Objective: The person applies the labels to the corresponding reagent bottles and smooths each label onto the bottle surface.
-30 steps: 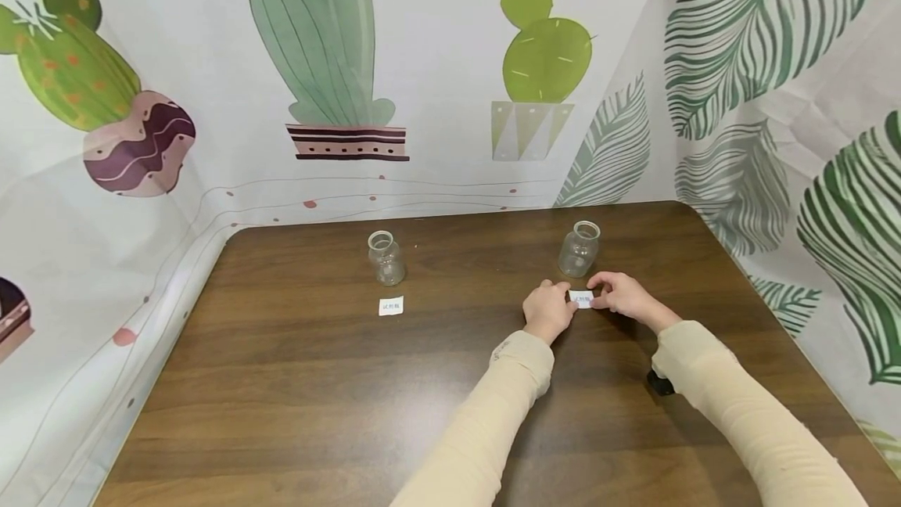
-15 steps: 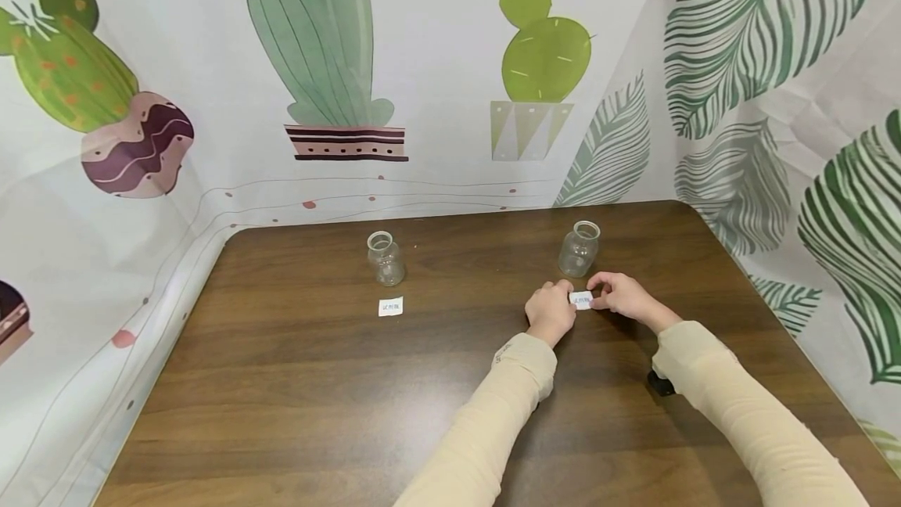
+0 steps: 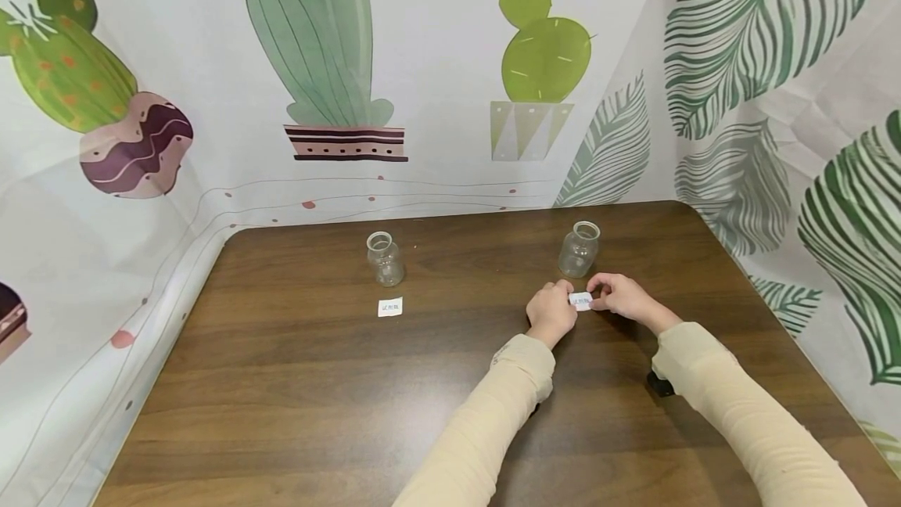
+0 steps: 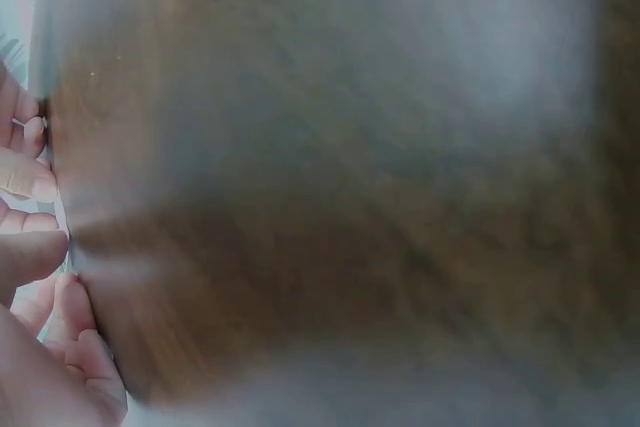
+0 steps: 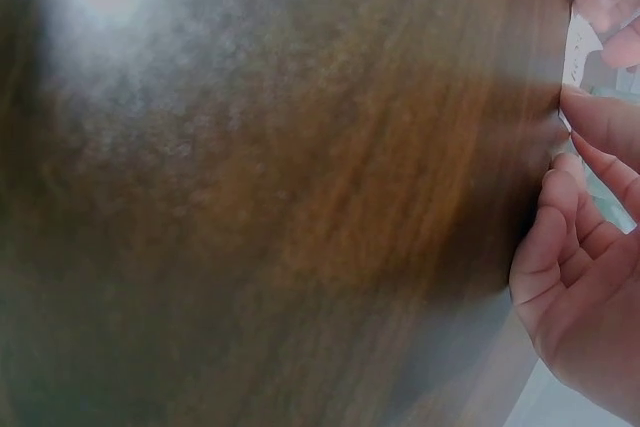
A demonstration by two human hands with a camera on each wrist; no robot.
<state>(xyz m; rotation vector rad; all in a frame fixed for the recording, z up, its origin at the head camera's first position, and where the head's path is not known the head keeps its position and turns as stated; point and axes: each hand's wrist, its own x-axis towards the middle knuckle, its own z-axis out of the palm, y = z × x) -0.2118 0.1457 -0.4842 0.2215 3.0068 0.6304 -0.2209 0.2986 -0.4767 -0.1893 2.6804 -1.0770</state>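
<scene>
A small white paper label [image 3: 580, 301] with blue writing lies on the table in front of the right glass jar [image 3: 580, 249]. My left hand [image 3: 551, 313] pinches the label's left edge. At its right edge, my right hand [image 3: 622, 297] pinches it between thumb and finger. The right wrist view shows part of the label [image 5: 577, 47] between the fingertips of both hands, with my right hand [image 5: 590, 277] low on the wood. In the left wrist view my left hand [image 4: 50, 347] is at the left edge, its fingertips near the other hand's.
Another glass jar [image 3: 386, 260] stands at the back left, with a second white label [image 3: 390, 307] lying in front of it. The brown wooden table [image 3: 281, 382] reaches back to a wall cloth printed with cacti and leaves. A black object [image 3: 660, 384] shows beneath the right sleeve.
The label between my hands has shifted very slightly toward the front, and my left hand has moved slightly right. My right hand has stayed nearly in place.
</scene>
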